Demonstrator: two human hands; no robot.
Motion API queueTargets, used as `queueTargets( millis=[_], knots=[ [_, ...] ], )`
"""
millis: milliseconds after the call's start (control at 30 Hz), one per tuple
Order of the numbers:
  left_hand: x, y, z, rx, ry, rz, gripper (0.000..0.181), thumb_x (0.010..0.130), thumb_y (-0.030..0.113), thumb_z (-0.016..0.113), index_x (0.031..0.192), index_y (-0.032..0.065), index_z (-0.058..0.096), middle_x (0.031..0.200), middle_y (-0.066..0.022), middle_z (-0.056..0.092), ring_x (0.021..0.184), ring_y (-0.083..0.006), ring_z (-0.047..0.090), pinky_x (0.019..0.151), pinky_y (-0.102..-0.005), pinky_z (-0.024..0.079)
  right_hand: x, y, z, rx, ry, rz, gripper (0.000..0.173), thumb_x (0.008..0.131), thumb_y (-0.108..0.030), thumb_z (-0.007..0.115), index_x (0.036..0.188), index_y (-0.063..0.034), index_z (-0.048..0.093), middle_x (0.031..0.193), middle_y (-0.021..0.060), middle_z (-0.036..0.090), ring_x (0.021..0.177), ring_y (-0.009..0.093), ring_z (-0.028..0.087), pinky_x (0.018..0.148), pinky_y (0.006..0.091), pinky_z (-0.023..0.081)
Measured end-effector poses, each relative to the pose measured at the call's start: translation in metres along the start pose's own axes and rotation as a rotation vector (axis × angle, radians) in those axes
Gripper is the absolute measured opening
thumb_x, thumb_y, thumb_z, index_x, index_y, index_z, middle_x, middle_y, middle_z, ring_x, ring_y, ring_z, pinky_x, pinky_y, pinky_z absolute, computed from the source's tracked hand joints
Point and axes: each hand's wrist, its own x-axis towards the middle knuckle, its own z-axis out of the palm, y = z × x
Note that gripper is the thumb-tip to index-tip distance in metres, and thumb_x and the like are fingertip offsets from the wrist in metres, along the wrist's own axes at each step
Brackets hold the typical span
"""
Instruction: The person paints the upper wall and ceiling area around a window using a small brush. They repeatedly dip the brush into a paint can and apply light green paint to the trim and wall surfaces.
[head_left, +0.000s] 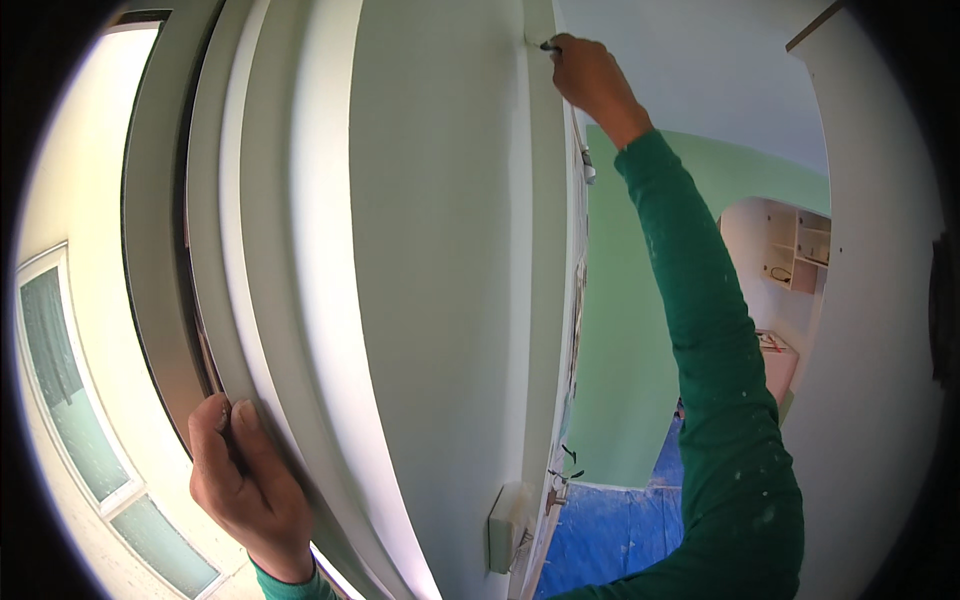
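Observation:
My right hand (592, 75) is raised high at the top, closed around a small dark-handled tool (551, 46). The tool's tip meets the pale grey-green edge strip (544, 187) of the wall; my fingers hide most of the tool, so its kind is unclear. A faint mark shows on the strip beside the tip. Low on the left, my left hand (251, 480) grips the edge of the pale stepped frame (262, 300) with thumb and fingers, beside a dark narrow gap. Between both hands stretches a smooth grey-green wall panel (435, 262).
A pale box (510, 525) sticks out low on the wall, with loose wires (566, 465) nearby. Blue sheeting (615, 525) covers the floor beyond. Behind my right arm are a green wall (622, 315) and open shelves (795, 244). Windows (75, 375) appear at far left.

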Motion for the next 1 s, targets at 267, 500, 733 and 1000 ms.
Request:
queueTargets(
  millis=[267,500,733,1000],
  knots=[
    [0.0,0.0,0.003,0.001,0.047,-0.002,0.014,0.108,0.012,0.053,0.106,0.0004,0.059,0.073,-0.0048,0.055,0.062,-0.0068,0.046,0.055,-0.0226,0.036,-0.051,-0.033,-0.053,0.12,-0.054,0.071,0.023,0.095,-0.012,0.057,0.109,0.0009,0.069,0.098,0.0233,0.071,0.09,0.044,0.068,0.081,0.0499,0.055],
    [0.001,0.002,0.003,-0.006,0.025,-0.015,0.014,0.108,0.012,0.053,0.106,0.0003,0.06,0.073,-0.0055,0.056,0.064,-0.0083,0.047,0.056,-0.0237,0.038,-0.069,-0.015,-0.037,0.105,0.003,0.005,0.02,0.095,-0.009,0.057,0.108,0.0017,0.068,0.093,0.0224,0.07,0.088,0.042,0.067,0.079,0.0498,0.054],
    [0.0,0.003,-0.001,0.011,-0.01,-0.024,0.012,0.106,0.008,0.054,0.106,-0.0033,0.058,0.07,-0.0075,0.057,0.059,-0.0103,0.05,0.053,-0.0254,0.037,-0.076,-0.02,-0.053,0.118,0.134,0.001,0.021,0.096,-0.01,0.059,0.111,0.002,0.066,0.094,0.0211,0.068,0.085,0.041,0.067,0.076,0.0487,0.055],
    [0.001,0.001,0.004,0.023,0.028,0.075,0.012,0.107,0.008,0.053,0.104,-0.003,0.058,0.072,-0.0066,0.056,0.06,-0.0095,0.048,0.053,-0.0244,0.036,-0.123,-0.013,-0.099,0.122,0.335,0.059,0.023,0.096,-0.008,0.061,0.117,0.0002,0.064,0.095,0.0178,0.069,0.082,0.038,0.068,0.072,0.0448,0.056]
  ],
)
